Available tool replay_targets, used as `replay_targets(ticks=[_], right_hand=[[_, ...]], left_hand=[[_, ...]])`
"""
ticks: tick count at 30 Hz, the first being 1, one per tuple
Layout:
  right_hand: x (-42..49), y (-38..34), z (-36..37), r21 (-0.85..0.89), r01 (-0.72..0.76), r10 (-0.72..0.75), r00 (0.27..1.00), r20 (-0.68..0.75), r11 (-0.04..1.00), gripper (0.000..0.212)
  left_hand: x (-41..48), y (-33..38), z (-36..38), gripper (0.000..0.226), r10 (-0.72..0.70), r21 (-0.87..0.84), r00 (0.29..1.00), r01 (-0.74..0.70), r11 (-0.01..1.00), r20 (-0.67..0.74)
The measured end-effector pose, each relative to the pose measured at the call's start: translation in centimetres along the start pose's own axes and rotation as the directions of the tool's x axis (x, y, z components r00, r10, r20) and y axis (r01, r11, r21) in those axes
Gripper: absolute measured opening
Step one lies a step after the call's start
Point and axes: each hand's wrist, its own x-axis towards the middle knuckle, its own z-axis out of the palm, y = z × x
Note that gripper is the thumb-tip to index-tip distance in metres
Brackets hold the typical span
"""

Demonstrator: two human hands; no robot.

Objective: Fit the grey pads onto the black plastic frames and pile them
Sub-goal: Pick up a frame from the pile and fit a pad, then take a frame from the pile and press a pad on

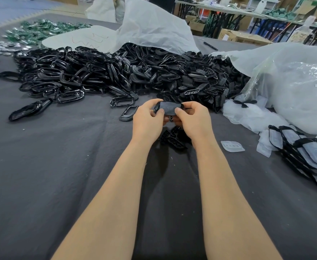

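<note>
While held just above the dark cloth (60, 166) at mid-table, gripped from both ends: one black frame (156, 108) with a grey pad (169, 107) laid across its face. Pinched at the left end by the left hand (148, 121), with thumb on top and fingers curled beneath. Pinched at the right end by the right hand (191, 119) in the same way, with thumb tip pressing the pad's near edge. Cannot tell whether seated all round; looks like mid-press, judging by the thumbs.

Done, by the look of it: a short leaning row of fitted frames (304, 152) at the near right edge, pale inside black rims. Only a small share of the job.

Left to do: nearly everything. Spilled across the far half of the table, a big heap of bare frames (97, 72), with a few strays lying near the left hand. At the right, beside an open clear bag (294, 81), a loose drift of spare pads (247, 115), plus a single pad (232, 146) lying alone on the cloth between the right forearm and the fitted row. Directly under the hands, a small clump of black perforated parts (172, 140); purpose not clear.

Next, presumably: press the pad fully home, then add this piece to the row at the right.
</note>
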Motion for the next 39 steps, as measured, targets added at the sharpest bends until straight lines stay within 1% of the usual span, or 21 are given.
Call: replay_targets(ticks=[6,10,13,15,18,20,22,25,27,29,31,34,37,39], right_hand=[[0.1,0.0,-0.2,-0.039,-0.027,0.026,0.999,-0.02,0.999,0.009],[-0.1,-0.3,-0.2,-0.07,-0.043,0.042,0.999,-0.01,0.997,0.025],[-0.4,-0.7,-0.7,-0.06,-0.034,0.033,0.999,-0.028,0.998,0.026],[-0.7,-0.9,-1.7,-0.049,-0.012,0.009,0.998,-0.061,0.999,0.019],[-1.3,-0.8,-4.7,0.005,0.006,-0.005,0.986,-0.166,1.0,0.017],[-1.8,-0.5,-7.2,-0.02,0.009,-0.014,0.964,-0.264,1.0,0.013],[-2.2,0.0,-10.1,-0.124,-0.014,-0.032,0.931,-0.363,0.992,0.006],[-3.0,1.2,-14.5,-0.243,-0.1,-0.028,0.88,-0.474,0.965,0.005],[-3.7,2.0,-17.1,-0.284,-0.173,-0.003,0.85,-0.528,0.943,0.005],[-4.3,2.7,-19.2,-0.288,-0.23,0.029,0.824,-0.566,0.929,0.006],[-4.8,3.3,-20.7,-0.293,-0.278,0.051,0.798,-0.6,0.915,0.011],[-5.4,3.9,-22.2,-0.321,-0.32,0.041,0.761,-0.647,0.891,0.014],[-5.8,4.1,-22.8,-0.351,-0.361,0.043,0.747,-0.664,0.864,0.016],[-5.9,4.2,-23.1,-0.375,-0.377,0.041,0.75,-0.661,0.847,0.017]], left_hand=[[-0.1,0.1,0.0,0.029,-0.003,-0.004,1.0,0.003,1.0,0.025],[-0.5,0.1,0.1,0.021,-0.023,-0.058,1.0,0.022,0.998,-0.005],[-0.8,0.6,0.5,0.024,-0.024,-0.05,1.0,0.024,0.998,-0.013],[-1.0,1.3,1.2,0.022,0.016,-0.018,1.0,-0.016,1.0,-0.012],[-1.2,2.7,3.6,0.013,0.143,0.079,0.99,-0.142,0.987,-0.004],[-1.7,3.9,6.2,0.009,0.196,0.133,0.98,-0.199,0.971,0.038],[-2.3,4.8,9.4,0.008,0.215,0.149,0.97,-0.23,0.962,0.114],[-3.8,5.8,14.4,0.018,0.185,0.158,0.954,-0.226,0.961,0.238],[-4.9,6.0,17.3,0.018,0.149,0.154,0.945,-0.2,0.968,0.291],[-6.0,6.0,19.6,0.013,0.137,0.173,0.933,-0.203,0.964,0.333],[-6.8,5.9,21.3,0.013,0.144,0.214,0.921,-0.232,0.949,0.362],[-7.4,5.7,23.2,0.012,0.147,0.282,0.914,-0.265,0.922,0.377],[-7.5,5.4,24.4,0.022,0.146,0.386,0.92,-0.292,0.875,0.363],[-7.7,5.2,24.9,0.027,0.157,0.418,0.916,-0.315,0.852,0.368]])
